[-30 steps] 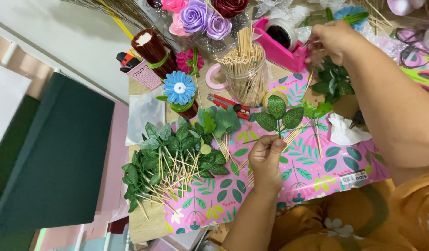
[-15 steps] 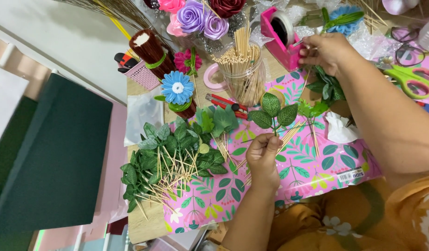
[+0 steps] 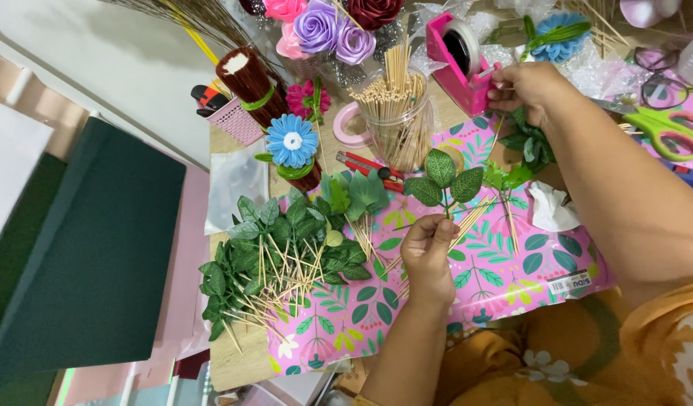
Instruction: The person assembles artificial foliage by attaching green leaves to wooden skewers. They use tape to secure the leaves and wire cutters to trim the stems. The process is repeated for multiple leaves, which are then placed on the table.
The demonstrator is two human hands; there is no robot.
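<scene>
Near the counter's middle, over the pink leaf-print paper [image 3: 512, 263], left hand [image 3: 428, 252] has its grip closed on the stem of a three-leaf green sprig [image 3: 443, 179], leaves pointing toward the far edge, with a thin wooden stick [image 3: 474, 218] lying against the stem. Toward the far right of the counter, right hand [image 3: 523, 89] has fingertips pinched at the front of the pink tape dispenser [image 3: 461, 64]; whether tape is held cannot be told. Clear jar of wooden sticks [image 3: 395, 113] stands between the two hands; a heap of leaf sprigs on sticks [image 3: 271, 263] lies toward the left edge.
</scene>
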